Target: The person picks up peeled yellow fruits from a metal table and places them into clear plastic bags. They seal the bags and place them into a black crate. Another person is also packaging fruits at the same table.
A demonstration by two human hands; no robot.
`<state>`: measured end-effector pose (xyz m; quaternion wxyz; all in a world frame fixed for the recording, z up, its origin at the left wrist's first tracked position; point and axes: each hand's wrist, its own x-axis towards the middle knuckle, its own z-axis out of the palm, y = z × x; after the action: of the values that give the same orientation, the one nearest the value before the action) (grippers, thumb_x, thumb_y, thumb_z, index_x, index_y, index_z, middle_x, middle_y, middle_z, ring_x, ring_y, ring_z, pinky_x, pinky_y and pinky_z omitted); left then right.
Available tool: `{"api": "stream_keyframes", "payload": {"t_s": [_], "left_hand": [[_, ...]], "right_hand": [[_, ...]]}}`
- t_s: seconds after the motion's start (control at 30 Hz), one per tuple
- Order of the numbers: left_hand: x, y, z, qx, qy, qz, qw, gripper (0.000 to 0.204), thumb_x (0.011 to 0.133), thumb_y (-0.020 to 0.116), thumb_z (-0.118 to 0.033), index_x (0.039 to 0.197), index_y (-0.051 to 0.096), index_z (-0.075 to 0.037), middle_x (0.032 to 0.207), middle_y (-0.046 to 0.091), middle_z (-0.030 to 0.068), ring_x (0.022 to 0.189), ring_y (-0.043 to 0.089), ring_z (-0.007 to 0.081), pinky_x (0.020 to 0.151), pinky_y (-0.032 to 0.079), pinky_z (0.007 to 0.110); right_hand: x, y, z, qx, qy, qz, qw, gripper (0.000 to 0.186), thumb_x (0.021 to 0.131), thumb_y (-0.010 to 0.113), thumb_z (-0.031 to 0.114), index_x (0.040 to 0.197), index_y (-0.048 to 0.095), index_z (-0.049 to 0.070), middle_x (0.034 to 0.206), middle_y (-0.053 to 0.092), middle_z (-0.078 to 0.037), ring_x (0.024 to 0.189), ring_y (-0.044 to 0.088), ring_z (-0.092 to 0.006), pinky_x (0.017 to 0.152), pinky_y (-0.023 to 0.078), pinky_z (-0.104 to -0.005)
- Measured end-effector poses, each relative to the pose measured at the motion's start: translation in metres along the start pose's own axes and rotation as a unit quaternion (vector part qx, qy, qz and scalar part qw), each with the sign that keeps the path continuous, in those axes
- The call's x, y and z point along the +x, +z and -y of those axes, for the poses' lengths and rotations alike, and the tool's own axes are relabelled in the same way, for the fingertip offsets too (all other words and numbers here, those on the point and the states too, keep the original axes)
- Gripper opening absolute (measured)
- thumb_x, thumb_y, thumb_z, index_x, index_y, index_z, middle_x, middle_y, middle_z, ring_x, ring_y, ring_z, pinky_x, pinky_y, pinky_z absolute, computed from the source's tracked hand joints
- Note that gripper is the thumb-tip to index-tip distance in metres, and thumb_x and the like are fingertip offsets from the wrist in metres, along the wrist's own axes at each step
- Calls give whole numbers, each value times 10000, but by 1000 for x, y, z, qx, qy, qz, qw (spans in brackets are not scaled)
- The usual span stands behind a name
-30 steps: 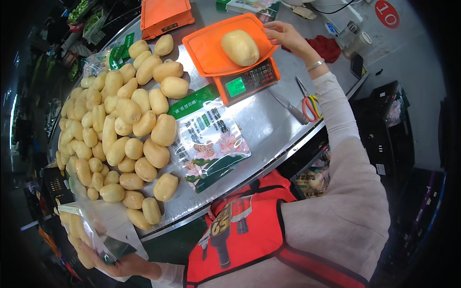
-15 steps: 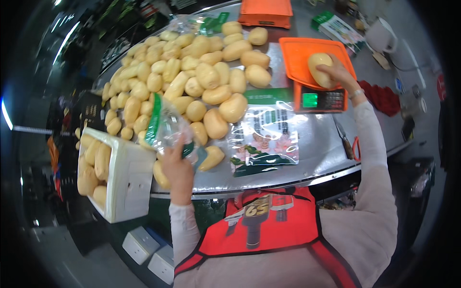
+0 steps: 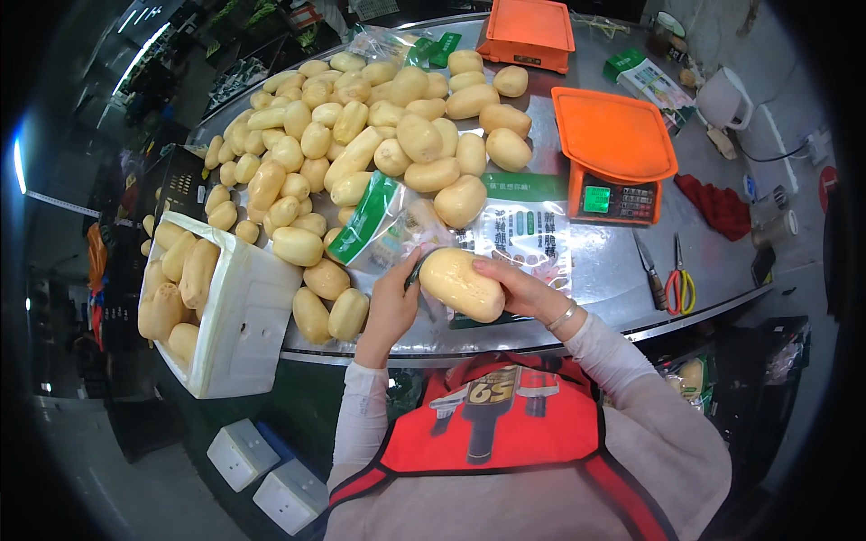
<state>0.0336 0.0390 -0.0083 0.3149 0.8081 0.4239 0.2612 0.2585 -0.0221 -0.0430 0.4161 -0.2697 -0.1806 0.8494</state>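
Observation:
A large, pale, peeled lotus root segment (image 3: 462, 285) is held over the near edge of the metal table. My right hand (image 3: 528, 290) grips it from the right, thumb on top. My left hand (image 3: 390, 311) is closed on the near end of a clear plastic bag (image 3: 406, 236) with a green strip, right against the root's left end. Whether the root's tip is inside the bag cannot be made out. Beneath the root lies a flat printed bag (image 3: 532, 236), partly covered. Beyond the left hand spreads a big heap of lotus root segments (image 3: 316, 142).
An orange scale (image 3: 615, 135) stands at the right, a second orange scale (image 3: 528, 34) behind it. A knife (image 3: 649, 269) and yellow-and-red-handled scissors (image 3: 679, 284) lie near the front edge. A tilted white foam box (image 3: 248, 320) holds more roots at the left. A red cloth (image 3: 715, 206) lies far right.
My right hand has brought the lotus root from the orange scale's tray back toward me, beside the left hand. My left hand has moved right with the clear bag.

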Motion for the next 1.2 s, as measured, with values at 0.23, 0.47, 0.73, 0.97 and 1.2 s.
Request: {"api": "stream_keyframes", "payload": {"t_s": [0.23, 0.47, 0.73, 0.97, 1.2], "left_hand": [[-12, 1, -21, 71, -39, -16, 997, 486, 858, 563, -21, 1343, 537, -22, 1099, 659, 227, 984, 647, 397, 850, 512, 418], [-41, 37, -62, 260, -5, -37, 965, 649, 793, 604, -63, 1422, 445, -40, 997, 595, 152, 774, 640, 357, 628, 521, 445], [-28, 34, -67, 225, 26, -42, 973, 603, 812, 584, -63, 1401, 460, -36, 1068, 577, 151, 792, 652, 345, 621, 526, 430], [-13, 46, -70, 270, 73, -62, 958, 597, 808, 590, -69, 1394, 477, -51, 1031, 563, 146, 777, 635, 323, 622, 513, 417], [-30, 49, -58, 313, 86, -104, 940, 594, 818, 576, -108, 1390, 466, 7, 940, 525, 117, 811, 596, 282, 681, 490, 374]], "right_hand": [[-14, 19, 1, -309, -125, -51, 941, 721, 840, 747, 294, 1397, 393, 2, 1204, 585, -111, 1124, 567, -167, 903, 504, -312], [-7, 13, -27, -211, -181, -166, 946, 530, 842, 754, 244, 1235, 487, 10, 1136, 585, -76, 1000, 584, -132, 831, 500, -274], [-27, 5, -16, -186, -142, -59, 970, 586, 892, 701, 208, 1354, 377, 49, 1126, 584, -57, 905, 621, -112, 606, 528, -233], [-15, 12, -27, -81, -235, -118, 961, 494, 958, 613, 186, 1369, 361, 79, 1116, 599, -57, 910, 641, -138, 644, 544, -270], [-2, -16, -50, 11, -214, -79, 974, 564, 953, 624, 190, 1422, 329, 85, 1214, 576, -65, 981, 641, -155, 729, 574, -312]]}}
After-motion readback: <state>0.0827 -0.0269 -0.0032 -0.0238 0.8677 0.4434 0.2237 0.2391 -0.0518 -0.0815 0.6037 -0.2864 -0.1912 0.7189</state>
